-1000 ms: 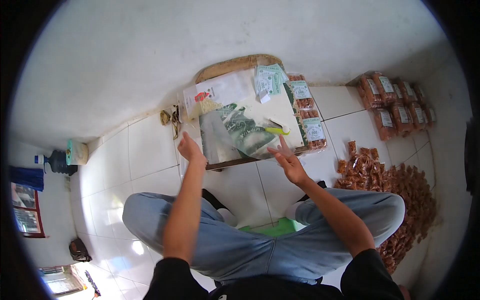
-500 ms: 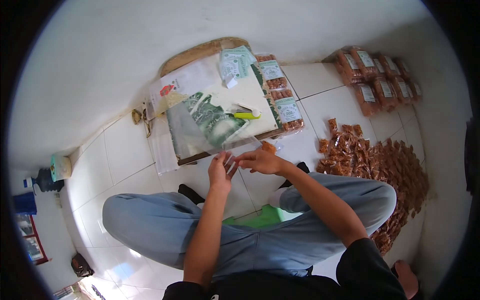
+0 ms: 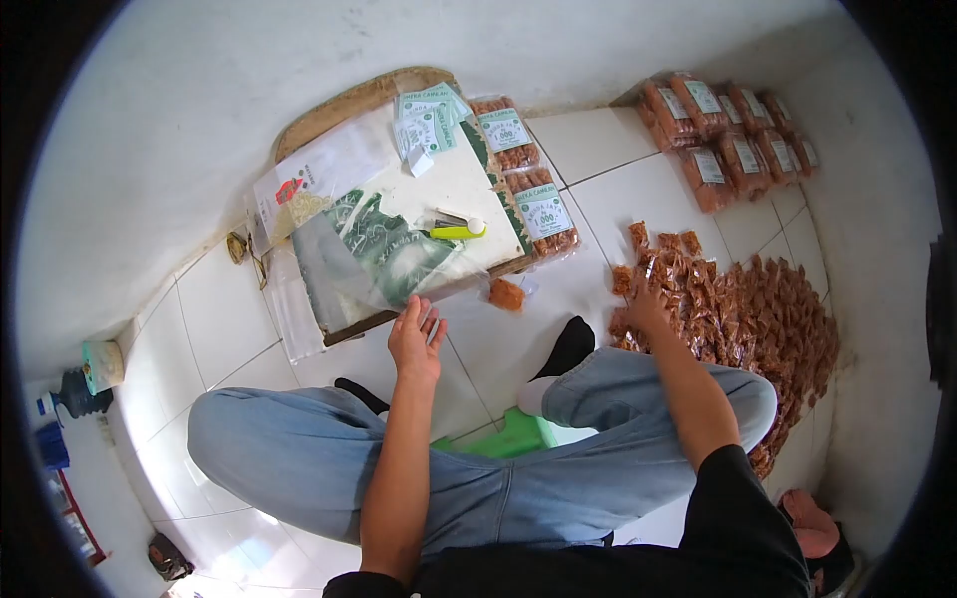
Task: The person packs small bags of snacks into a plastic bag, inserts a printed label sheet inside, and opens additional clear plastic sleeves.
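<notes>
My left hand [image 3: 414,344] pinches the near edge of a clear plastic bag [image 3: 451,286], which lies partly across a worn green-and-white board [image 3: 469,184]. Over at the right, my right hand [image 3: 648,307] reaches down with fingers apart onto the near-left side of a heap of small orange-brown snack packets [image 3: 763,319]. Whether its fingertips grip a packet is too small to tell. A single snack packet [image 3: 506,293] sits on the floor beside the board's near edge.
A yellow-green cutter [image 3: 459,232] and printed labels [image 3: 427,125] lie on the board. Two labelled packs [image 3: 543,211] rest along its right side. More filled packs [image 3: 738,145] are stacked by the wall. A green plastic item [image 3: 513,434] is between my legs.
My right hand has left the bag's edge and moved right to the packet heap. My left hand still holds the bag. The view has shifted slightly.
</notes>
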### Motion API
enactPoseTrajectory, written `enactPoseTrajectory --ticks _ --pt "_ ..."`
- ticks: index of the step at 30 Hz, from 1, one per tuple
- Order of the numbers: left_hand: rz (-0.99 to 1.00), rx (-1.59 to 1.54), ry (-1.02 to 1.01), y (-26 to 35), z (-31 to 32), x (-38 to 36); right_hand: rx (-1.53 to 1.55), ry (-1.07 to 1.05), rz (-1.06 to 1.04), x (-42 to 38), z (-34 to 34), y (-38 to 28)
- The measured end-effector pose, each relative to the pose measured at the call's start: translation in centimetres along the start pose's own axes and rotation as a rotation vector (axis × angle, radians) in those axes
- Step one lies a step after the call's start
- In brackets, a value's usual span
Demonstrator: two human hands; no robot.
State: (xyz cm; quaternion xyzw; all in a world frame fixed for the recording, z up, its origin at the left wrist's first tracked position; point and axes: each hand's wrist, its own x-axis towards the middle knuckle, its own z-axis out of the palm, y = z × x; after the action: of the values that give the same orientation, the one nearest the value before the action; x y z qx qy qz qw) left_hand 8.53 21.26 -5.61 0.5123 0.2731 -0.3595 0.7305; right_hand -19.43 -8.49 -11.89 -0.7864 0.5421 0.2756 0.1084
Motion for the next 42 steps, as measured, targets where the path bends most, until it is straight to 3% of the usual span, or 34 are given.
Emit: enactPoseTrajectory --ticks 5,8,11,13,14,16,17,19,20,21,24,26,28,32,37,41,42 --pt "0.031 0.032 0.044 0.0 -0.1 -0.2 -0.036 -0.138 0.115 -0.7 0.6 -1.9" --pt "0.033 0.028 0.029 0.0 -0.1 -0.2 0.127 -0.031 0.161 1.7 3.5 -1.5" --pt "0.037 0.027 0.022 0.0 -0.1 -0.3 0.018 0.220 0.003 3.2 5.4 -1.3" --pt "0.038 0.019 0.024 0.1 -0.2 -0.5 0.258 0.303 -0.353 4.8 6.4 -0.4" --pt "0.040 0.014 0.023 0.2 -0.3 -0.5 0.257 0.299 -0.354 4.8 5.7 -0.8" --pt "0.039 0.010 0.028 0.4 -0.3 -0.6 0.705 0.120 -0.350 3.8 2.4 -1.8" --pt "0.042 0.004 0.028 0.4 -0.2 -0.6 0.703 0.121 -0.348 2.7 0.5 -2.4" --pt "0.039 0.000 0.027 0.5 -0.1 -0.7 0.429 0.182 0.124 0.7 -2.5 -3.4" --pt "0.037 -0.003 0.027 0.5 -0.1 -0.8 0.336 0.000 0.144 2.3 -1.8 -1.9" --pt "0.034 -0.005 0.023 0.5 -0.1 -0.8 0.333 0.004 0.147 2.9 -0.1 -0.9" --pt "0.032 -0.017 0.011 0.4 0.0 -0.7 -0.073 -0.368 0.029 1.3 3.1 0.2" --pt "0.029 -0.020 0.003 0.3 0.1 -0.7 -0.160 -0.504 0.019 -0.3 4.5 -0.5" --pt "0.029 -0.020 -0.001 0.4 0.1 -0.7 0.147 -0.391 0.115 -0.6 7.0 -0.8" --pt "0.035 -0.014 0.002 0.5 0.0 -1.0 -0.073 -0.326 0.032 0.7 8.5 -1.4" --pt "0.037 -0.024 0.002 0.5 0.0 -1.2 0.081 -0.132 -0.041 2.1 8.0 -1.0" --pt "0.049 -0.021 -0.008 0.6 -0.4 -1.2 0.250 -0.157 0.027 -1.2 2.1 -3.3" --pt "0.052 -0.021 -0.005 0.6 -0.5 -1.2 0.231 -0.010 0.029 -1.5 1.6 -3.8"
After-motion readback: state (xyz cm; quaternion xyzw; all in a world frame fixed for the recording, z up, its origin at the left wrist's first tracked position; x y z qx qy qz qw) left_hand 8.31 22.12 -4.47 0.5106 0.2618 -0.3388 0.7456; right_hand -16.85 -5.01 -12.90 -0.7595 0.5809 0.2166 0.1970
